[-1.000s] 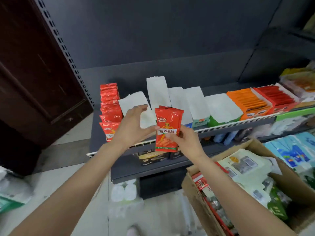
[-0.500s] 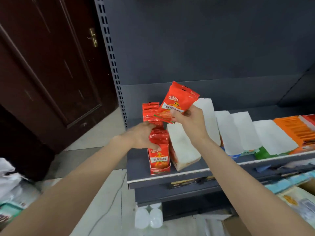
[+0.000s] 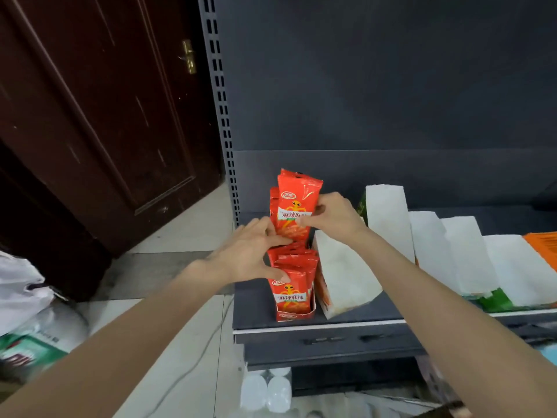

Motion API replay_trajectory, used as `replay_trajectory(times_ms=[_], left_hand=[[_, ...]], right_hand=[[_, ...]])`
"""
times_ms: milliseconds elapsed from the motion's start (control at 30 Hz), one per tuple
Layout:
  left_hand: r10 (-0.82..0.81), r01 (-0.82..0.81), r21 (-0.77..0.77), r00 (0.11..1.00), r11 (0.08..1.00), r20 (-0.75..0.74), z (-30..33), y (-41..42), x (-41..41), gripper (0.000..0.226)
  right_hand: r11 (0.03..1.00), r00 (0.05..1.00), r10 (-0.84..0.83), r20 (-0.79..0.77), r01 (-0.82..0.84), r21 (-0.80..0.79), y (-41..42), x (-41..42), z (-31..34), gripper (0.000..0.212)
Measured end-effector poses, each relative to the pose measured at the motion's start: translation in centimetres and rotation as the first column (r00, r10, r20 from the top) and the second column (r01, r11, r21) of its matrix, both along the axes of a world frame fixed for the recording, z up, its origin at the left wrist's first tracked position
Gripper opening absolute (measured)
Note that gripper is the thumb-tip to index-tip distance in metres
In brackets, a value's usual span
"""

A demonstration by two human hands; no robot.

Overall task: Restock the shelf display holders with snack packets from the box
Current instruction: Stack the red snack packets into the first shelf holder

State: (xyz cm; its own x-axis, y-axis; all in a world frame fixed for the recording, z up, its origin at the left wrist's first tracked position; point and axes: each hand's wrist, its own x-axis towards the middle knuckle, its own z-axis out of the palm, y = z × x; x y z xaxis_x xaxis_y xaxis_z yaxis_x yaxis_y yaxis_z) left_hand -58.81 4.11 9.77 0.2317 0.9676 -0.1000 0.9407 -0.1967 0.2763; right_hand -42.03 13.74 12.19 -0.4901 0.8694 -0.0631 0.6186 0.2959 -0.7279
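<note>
My right hand [image 3: 330, 217] pinches a red snack packet [image 3: 297, 211] upright, just above the red display holder [image 3: 294, 315] at the shelf's [image 3: 316, 322] left end — my left hand [image 3: 251, 254], fingers spread, presses the packets in the holder [image 3: 291, 285] apart.
</note>
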Motion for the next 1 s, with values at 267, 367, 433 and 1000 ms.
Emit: replay_trajectory(times_ms=[267,367,433,1000], left_hand=[[0.005,0.002,-0.106,0.998,0.994,0.063,-0.2,0.4,0.2,0.081],[-0.001,0.011,-0.13,0.997,0.991,0.077,-0.3,0.3,-0.1,0.083],[-0.018,0.028,-0.128,0.997,0.991,0.075,-0.3,0.1,-0.2,0.086],[0.041,-0.032,-0.136,0.997,0.99,0.059,0.6,-0.2,0.1,0.075]], right_hand=[[0.985,0.993,0.11,0.039,-0.104,-0.139,1.4,-0.5,-1.4,0.046],[0.987,0.987,0.098,-0.127,-0.112,-0.111,1.4,-0.8,-0.4,0.044],[0.993,0.992,0.117,-0.041,-0.116,0.026,1.5,-1.0,-0.4,0.031],[0.954,0.9,0.136,0.414,-0.232,0.191,-0.1,-1.1,-2.2,0.01]])
